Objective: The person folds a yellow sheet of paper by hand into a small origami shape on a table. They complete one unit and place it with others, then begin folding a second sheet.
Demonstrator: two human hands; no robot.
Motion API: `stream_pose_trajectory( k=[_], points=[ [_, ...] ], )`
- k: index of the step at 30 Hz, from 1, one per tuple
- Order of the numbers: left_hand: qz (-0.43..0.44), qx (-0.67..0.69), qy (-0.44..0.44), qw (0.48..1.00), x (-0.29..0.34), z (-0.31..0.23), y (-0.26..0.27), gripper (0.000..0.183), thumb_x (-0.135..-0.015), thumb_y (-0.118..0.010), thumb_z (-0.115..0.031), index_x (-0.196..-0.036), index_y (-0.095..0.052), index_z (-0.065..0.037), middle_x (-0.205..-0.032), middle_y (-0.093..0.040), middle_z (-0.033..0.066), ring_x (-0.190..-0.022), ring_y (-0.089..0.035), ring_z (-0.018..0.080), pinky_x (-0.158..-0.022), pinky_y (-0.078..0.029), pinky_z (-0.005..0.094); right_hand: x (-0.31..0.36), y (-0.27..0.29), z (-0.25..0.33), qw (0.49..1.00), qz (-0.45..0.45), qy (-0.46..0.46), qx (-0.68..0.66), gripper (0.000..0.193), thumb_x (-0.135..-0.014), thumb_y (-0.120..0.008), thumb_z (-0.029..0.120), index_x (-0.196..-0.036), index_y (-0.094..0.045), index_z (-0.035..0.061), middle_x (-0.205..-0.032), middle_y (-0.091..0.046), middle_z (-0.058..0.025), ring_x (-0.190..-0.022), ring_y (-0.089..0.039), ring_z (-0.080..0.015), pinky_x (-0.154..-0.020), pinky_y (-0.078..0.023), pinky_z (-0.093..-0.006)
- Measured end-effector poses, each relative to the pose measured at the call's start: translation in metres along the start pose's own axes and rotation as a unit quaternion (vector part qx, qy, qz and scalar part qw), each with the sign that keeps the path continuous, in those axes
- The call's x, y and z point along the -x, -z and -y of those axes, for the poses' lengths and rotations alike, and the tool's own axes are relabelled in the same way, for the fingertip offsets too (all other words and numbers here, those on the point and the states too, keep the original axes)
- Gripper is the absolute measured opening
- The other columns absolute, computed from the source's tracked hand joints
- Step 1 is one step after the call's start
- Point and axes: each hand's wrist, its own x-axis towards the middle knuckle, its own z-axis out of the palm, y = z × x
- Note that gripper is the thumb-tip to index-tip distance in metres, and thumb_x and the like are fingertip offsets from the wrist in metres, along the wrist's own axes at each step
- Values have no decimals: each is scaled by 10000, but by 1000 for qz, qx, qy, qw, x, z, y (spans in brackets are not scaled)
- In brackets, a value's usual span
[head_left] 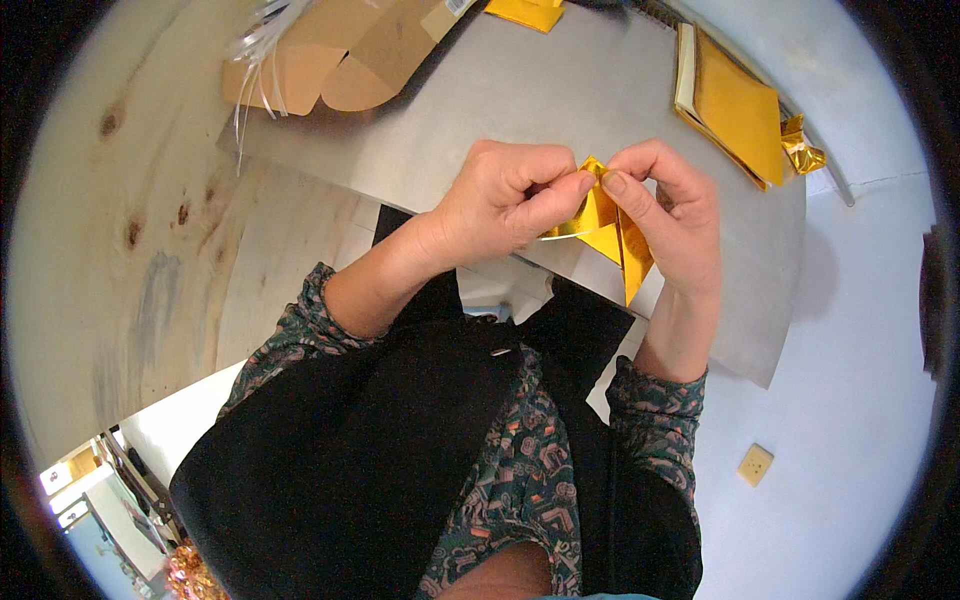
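Between my two hands is a piece of shiny gold paper (600,215), folded, with pointed flaps hanging down. The fingers of my left hand (515,195) are curled, pinching its upper left part between thumb and forefinger. My right hand (670,195) pinches the top right edge the same way, its thumb close to the left thumb. One long narrow point of the paper hangs below my right thumb. Both hands are raised in front of me, over the near edge of the grey table (420,140). Part of the paper is hidden behind my fingers.
A stack of gold sheets (735,105) lies at the table's far right, with a folded gold piece (802,147) beside it. More gold paper (527,13) is at the far edge. A brown cardboard box (345,55) with clear plastic strips (262,60) stands at the far left.
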Motion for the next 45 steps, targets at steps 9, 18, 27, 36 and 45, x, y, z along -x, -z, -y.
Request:
stream_pose_trajectory(
  k=[9, 18, 27, 36, 45],
  points=[
    [22, -6, -47, 999, 3, 2, 3, 223, -1066, -618, -194, -911, -611, -33, -685, -572, -10, -609, -511, 53, -526, -401, 256, -1, 5, 3, 1000, -5, -3, -14, 115, -955, -752, 127, -930, -709, 24, -857, -682, 12, -820, -596, -73, -756, -490, -247],
    [17, 18, 3, 1000, 9, 2, -2, 163, -1049, -624, -160, -941, -608, -40, -680, -612, 39, -606, -594, 99, -541, -457, 274, -2, 5, 2, 1000, -6, 4, -1, 113, -958, -748, 134, -941, -717, 26, -848, -685, 10, -807, -600, -71, -751, -494, -249],
    [53, 120, 131, 983, 17, -5, 5, 145, -1082, -580, -176, -1042, -623, -43, -714, -634, 4, -623, -616, 67, -541, -480, 238, -1, 3, -6, 999, 13, -28, -8, 124, -961, -748, 156, -957, -728, 34, -848, -692, 26, -791, -603, -60, -737, -492, -245],
    [7, -107, -212, 971, -16, 16, 29, 407, -951, -691, -14, -1351, -657, -83, -1416, -615, 139, -1104, -688, 190, -908, -572, 339, -5, 1, -17, 972, 2, -138, -190, 171, -1000, -725, 197, -1046, -722, 33, -901, -704, 4, -816, -629, -49, -685, -490, -177],
    [47, 46, 58, 996, -28, 18, 34, 207, -1006, -710, -132, -1178, -705, -18, -963, -717, 23, -805, -684, 83, -701, -549, 230, 2, 16, -41, 977, -102, -104, -156, 461, -1122, -437, 375, -1349, -657, 39, -1139, -691, -50, -1001, -603, -152, -929, -469, -313]
  ],
)
